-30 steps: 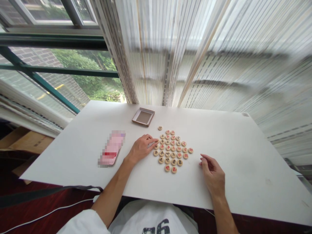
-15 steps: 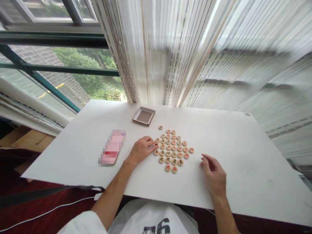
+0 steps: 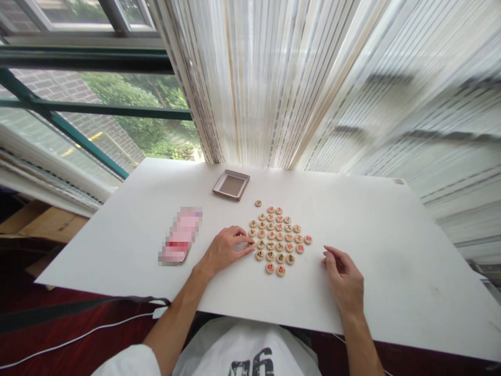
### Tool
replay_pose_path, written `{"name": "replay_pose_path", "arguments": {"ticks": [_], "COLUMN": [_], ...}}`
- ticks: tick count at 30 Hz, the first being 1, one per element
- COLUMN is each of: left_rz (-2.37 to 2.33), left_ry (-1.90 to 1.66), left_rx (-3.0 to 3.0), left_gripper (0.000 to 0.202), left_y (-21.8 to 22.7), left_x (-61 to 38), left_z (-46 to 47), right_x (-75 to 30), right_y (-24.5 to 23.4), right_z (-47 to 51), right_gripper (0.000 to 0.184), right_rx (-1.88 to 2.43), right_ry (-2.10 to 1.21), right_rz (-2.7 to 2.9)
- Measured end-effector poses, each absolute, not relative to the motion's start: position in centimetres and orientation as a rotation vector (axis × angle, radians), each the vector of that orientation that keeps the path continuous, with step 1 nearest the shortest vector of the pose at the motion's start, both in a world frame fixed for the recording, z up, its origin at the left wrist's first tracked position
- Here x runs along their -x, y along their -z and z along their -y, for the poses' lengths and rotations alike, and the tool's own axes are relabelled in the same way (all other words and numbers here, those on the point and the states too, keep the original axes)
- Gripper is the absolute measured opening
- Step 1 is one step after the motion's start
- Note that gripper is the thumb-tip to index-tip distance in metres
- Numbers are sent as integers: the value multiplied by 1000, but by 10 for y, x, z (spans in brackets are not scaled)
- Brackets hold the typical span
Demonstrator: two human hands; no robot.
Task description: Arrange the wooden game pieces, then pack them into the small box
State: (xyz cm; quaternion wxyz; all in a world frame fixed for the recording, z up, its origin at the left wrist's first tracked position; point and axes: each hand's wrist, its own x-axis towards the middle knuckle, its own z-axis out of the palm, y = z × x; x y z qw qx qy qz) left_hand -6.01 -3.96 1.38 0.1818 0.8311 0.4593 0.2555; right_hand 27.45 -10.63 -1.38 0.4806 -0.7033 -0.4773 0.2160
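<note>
White table (image 3: 383, 235): left hand (image 3: 224, 250), fingers at a game piece (image 3: 252, 244), grip unclear; right hand (image 3: 345, 277), fingers loosely together.

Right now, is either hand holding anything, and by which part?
The left hand is at a xiangqi piece; whether it grips it, and where, cannot be told. The right hand holds nothing visible.

The left hand (image 3: 229, 246) partly hides a game piece (image 3: 252, 244) at its fingertips; the phone (image 3: 182, 232) left of it is pixelated.
</note>
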Motion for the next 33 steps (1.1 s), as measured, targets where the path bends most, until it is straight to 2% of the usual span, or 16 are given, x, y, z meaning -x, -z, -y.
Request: {"name": "replay_pose_path", "arguments": {"ticks": [6, 13, 33], "left_rz": [-1288, -1293, -1395], "left_ry": [-745, -760, -895], "left_rx": [-2364, -2347, -2317], "left_gripper": [20, 20, 23], "left_y": [-8, -10, -31], "left_x": [61, 61, 57], "left_z": [38, 40, 30], "right_x": [-270, -267, -267], "right_y": [10, 15, 5], "right_z": [106, 102, 92], "right_gripper": [24, 36, 37], "right_rx": [1626, 1521, 1627], "right_ry": [-417, -239, -326], "right_rz": [1531, 1901, 1770]}}
